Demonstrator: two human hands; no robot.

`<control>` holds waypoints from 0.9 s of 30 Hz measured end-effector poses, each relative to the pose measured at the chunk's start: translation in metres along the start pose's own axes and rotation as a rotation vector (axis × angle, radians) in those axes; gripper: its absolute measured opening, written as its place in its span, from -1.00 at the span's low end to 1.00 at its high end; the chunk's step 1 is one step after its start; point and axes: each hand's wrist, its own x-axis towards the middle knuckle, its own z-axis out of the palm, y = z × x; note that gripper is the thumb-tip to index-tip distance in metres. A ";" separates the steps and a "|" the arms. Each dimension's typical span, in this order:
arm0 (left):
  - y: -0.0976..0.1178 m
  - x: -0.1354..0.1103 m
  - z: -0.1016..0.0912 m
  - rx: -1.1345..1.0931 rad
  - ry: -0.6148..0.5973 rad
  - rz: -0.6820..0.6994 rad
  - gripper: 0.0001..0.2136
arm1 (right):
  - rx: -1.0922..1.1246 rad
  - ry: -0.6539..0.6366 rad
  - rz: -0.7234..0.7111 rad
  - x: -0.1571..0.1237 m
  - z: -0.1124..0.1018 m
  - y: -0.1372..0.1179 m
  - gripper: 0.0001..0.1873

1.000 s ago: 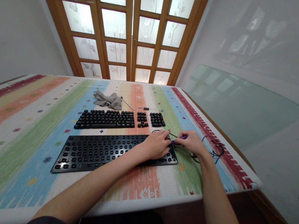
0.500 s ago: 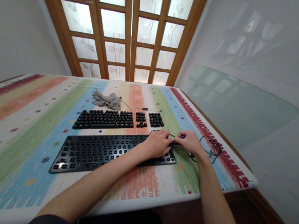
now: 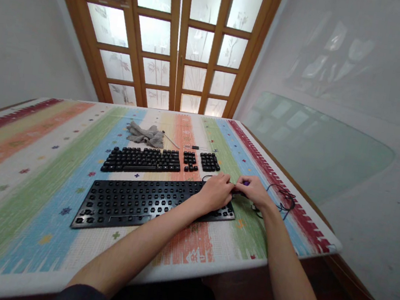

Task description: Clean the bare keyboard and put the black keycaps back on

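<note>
A black keyboard with its keycaps off lies near the front of the table. My left hand is closed over its right end, fingers bent at the far right corner and covering that part. Just to the right, my right hand is closed around a purple-handled tool, probably a screwdriver, pointing left toward my left fingertips. The tool's tip is hidden between the hands. A black cable lies in loose loops right of my right hand.
Behind the keyboard, removed black keycaps are laid out in a large block, a small group and a number-pad group. A grey cloth, a thin rod and a small dark-handled tool lie farther back.
The view has shifted slightly. My left fingers have drawn closer to my right hand at the keyboard's corner. The purple tool stays in my right hand.
</note>
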 end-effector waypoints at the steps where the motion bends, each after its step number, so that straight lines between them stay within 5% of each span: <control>1: 0.001 0.000 0.000 -0.022 0.007 -0.008 -0.84 | 0.038 0.001 0.004 0.000 0.000 0.000 -0.76; 8: -0.006 -0.006 -0.012 -0.276 0.084 -0.103 -0.90 | 0.297 -0.097 -0.053 -0.003 0.006 -0.001 -0.67; 13: -0.018 -0.031 -0.028 -0.404 0.131 -0.132 -0.94 | 0.260 -0.204 -0.141 -0.007 0.017 -0.006 -0.59; 27: -0.017 -0.177 -0.064 -0.636 0.127 -0.219 -0.80 | -0.084 -0.433 -0.453 -0.059 0.077 -0.065 -0.65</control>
